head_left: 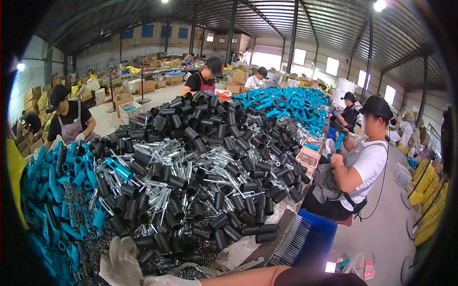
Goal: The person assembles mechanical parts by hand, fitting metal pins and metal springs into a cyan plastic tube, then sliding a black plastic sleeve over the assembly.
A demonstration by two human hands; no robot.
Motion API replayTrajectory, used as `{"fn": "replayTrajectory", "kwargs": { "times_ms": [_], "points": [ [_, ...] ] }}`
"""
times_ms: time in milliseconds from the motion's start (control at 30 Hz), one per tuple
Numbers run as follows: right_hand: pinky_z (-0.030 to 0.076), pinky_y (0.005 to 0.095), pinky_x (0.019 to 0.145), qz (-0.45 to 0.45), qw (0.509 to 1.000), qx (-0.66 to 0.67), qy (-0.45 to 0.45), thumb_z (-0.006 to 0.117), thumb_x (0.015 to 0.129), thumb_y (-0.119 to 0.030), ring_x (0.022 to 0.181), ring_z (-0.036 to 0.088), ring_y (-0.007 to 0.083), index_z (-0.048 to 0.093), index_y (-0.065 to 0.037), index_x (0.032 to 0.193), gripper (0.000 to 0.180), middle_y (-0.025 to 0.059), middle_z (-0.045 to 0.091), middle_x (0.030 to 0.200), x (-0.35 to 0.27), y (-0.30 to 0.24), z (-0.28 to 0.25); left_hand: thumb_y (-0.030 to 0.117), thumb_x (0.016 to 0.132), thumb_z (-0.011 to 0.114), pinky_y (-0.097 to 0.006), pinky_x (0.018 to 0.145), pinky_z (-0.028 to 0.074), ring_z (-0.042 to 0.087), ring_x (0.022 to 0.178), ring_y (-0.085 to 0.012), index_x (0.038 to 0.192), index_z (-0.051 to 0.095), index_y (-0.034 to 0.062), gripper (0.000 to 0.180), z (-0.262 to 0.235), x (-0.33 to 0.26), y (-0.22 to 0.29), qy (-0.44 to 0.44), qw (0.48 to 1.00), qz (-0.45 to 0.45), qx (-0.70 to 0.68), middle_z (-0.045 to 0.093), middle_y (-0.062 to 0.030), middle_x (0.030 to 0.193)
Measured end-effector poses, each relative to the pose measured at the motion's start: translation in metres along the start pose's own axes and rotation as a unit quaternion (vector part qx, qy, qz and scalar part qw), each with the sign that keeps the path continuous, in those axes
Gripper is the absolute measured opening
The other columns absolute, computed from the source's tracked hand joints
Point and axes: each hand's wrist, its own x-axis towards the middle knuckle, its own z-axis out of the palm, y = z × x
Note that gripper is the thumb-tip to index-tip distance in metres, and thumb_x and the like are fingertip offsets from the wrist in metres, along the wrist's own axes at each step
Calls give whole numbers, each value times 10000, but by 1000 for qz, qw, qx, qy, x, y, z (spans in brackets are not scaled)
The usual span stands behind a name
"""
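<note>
While the gloved left hand (120, 266) splays at seven o'clock, black tubes (162, 243) lie nearby. Whether the right hand (172, 281) grips is unclear.

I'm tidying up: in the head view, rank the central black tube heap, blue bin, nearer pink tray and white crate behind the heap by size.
1. Black tube heap
2. Blue bin
3. Nearer pink tray and white crate: too alike to rank

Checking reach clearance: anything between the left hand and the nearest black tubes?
Nothing visible. The nearest black tubes lie just past the fingertips of the left hand in this view. Dark springs lie to its right, off that line. Can't tell whether the glove touches a tube.
</note>
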Motion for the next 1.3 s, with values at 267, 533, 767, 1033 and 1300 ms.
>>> {"fn": "replayTrajectory", "kwargs": {
  "times_ms": [267,533,767,1033,1300],
  "points": [
    [469,389,715,12,1000,26,-11,696,841,-187,831,581,286,631,-48,855,154,111,578,903,-1,-5,2,201,987,425,-411,1107,345,465,1262,-348,1284,483,-80,413,11,-16,2,226,912,47,339,518,-236,1316],
    [431,403,614,-31,997,-75,14,688,775,-140,720,544,315,505,-50,735,207,125,498,771,-1,-26,6,387,1003,373,-423,1056,365,468,1235,-280,1416,393,35,542,-15,-5,-2,68,997,-24,30,475,-190,1359],
    [393,415,515,43,951,-166,258,663,679,-94,552,516,352,485,-55,642,186,147,445,580,-13,-51,27,404,998,421,-417,1101,331,415,1311,-278,1422,343,-22,607,71,-14,-2,194,948,191,167,424,-171,1416],
    [426,446,513,54,944,-125,300,674,754,-150,612,575,397,562,-52,703,157,181,551,628,-31,-95,61,531,984,331,-417,1071,355,470,1267,-298,1278,509,-99,718,115,-37,16,-87,984,95,124,459,-240,1392],
    [520,390,602,104,909,-318,249,628,882,-200,742,636,319,615,-109,1003,152,107,602,969,-54,-77,53,189,769,693,-384,949,458,611,1064,-313,927,710,2,245,68,-39,-8,147,533,178,814,660,-165,1099]
  ]
}}
